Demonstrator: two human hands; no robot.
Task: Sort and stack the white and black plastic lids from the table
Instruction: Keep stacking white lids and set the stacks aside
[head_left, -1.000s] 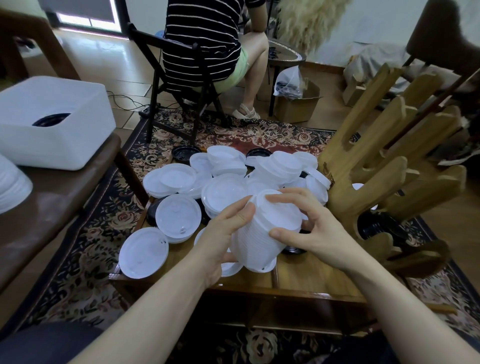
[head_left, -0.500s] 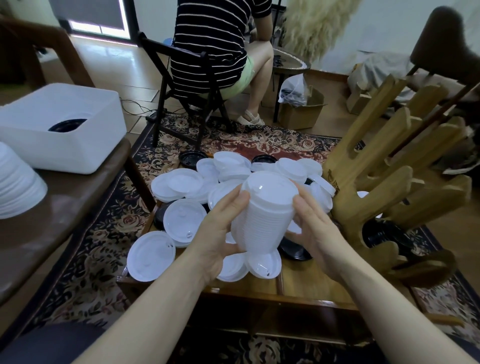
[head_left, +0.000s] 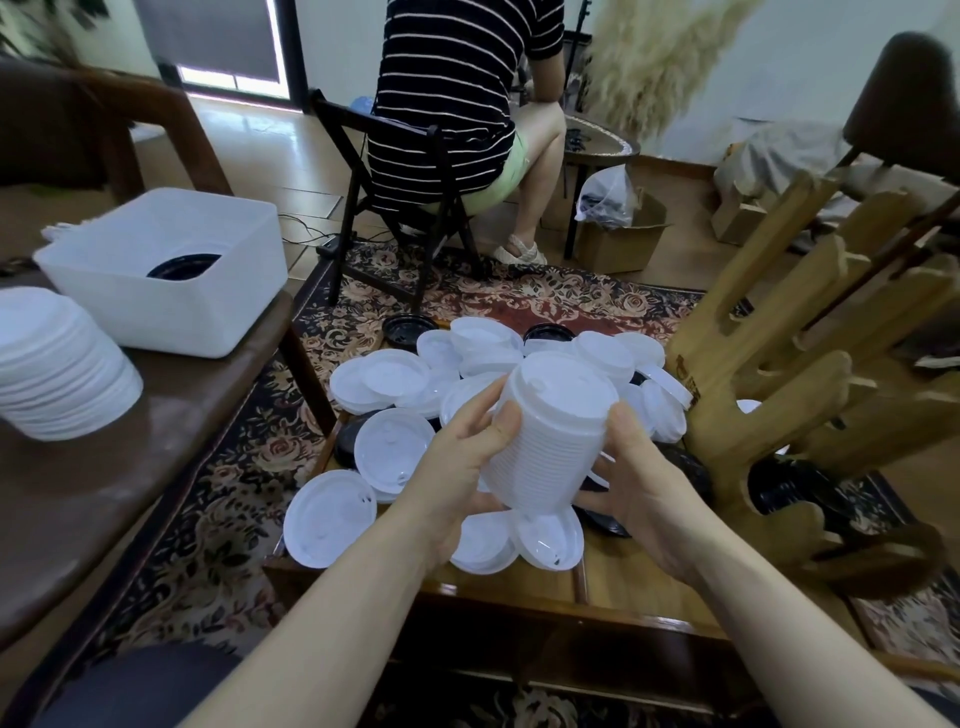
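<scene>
White lids (head_left: 545, 441) are nested into a tall stack that we hold above the low wooden tabletop (head_left: 613, 577), tilted so its top faces up and away from us. Our left hand (head_left: 457, 467) wraps the stack's left side, thumb high near the top rim and fingers curled under the bottom; our right hand (head_left: 639, 483) cups the right side, thumb against the wall. Both grips are closed on the stack, one from each side, most likely to keep the loose lids squeezed in line so none slide out. Below and beyond the stack, many single white lids (head_left: 395, 449) lie scattered and overlapping on the tabletop, with a few black lids (head_left: 410, 328) showing at the far edge and under the pile, so we judge the sorting well short of done. To our left a darker brown table (head_left: 171, 415) carries another white stack (head_left: 57, 369) near its close end and a white bin (head_left: 166, 270) with something black inside, perhaps the place for sorted black lids; we cannot tell for certain. A tall wooden rack (head_left: 810, 364) stands at the tabletop's right side. Farther back a person in a striped shirt (head_left: 447, 93) sits on a black folding chair (head_left: 395, 208), facing away, on a patterned rug (head_left: 519, 296).
</scene>
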